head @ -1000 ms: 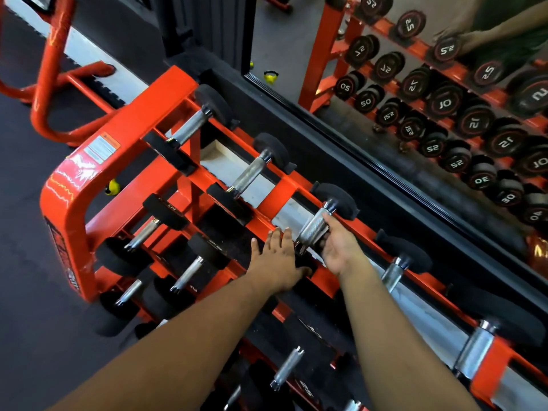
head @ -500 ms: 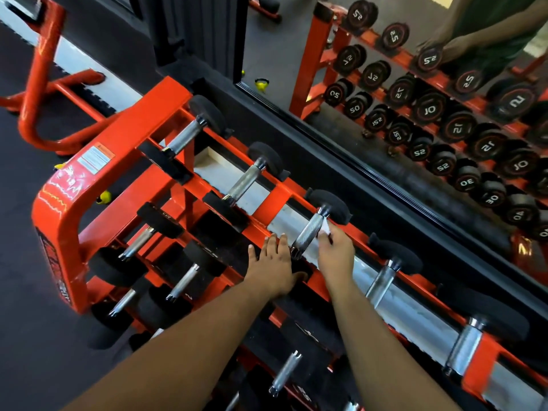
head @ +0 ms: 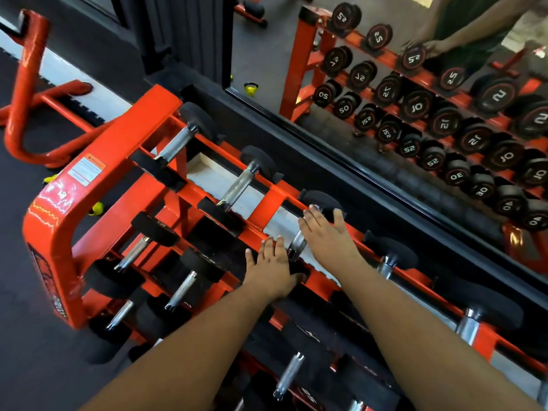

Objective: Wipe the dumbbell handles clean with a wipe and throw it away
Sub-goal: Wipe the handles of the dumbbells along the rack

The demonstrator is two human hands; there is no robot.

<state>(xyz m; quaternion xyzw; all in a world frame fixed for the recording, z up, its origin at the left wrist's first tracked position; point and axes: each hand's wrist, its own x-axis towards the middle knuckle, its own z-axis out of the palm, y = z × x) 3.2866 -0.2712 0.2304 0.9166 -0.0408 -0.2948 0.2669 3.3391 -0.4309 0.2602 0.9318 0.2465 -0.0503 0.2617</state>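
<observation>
Mid-wipe: right hand (head: 326,232) flat over the dumbbell handle (head: 296,244), wipe hidden; left hand (head: 271,269) spread, bracing beside it. Next: neighbouring handle.

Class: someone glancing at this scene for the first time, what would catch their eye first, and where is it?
The bright orange dumbbell rack running from left to lower right stands out first. At centre, the left hand rests flat on a black dumbbell head while the right hand covers a steel dumbbell handle. Upper right, a mirror reflects numbered dumbbells.

Orange rack (head: 118,149), black-headed silver-handled dumbbells (head: 237,186)
</observation>
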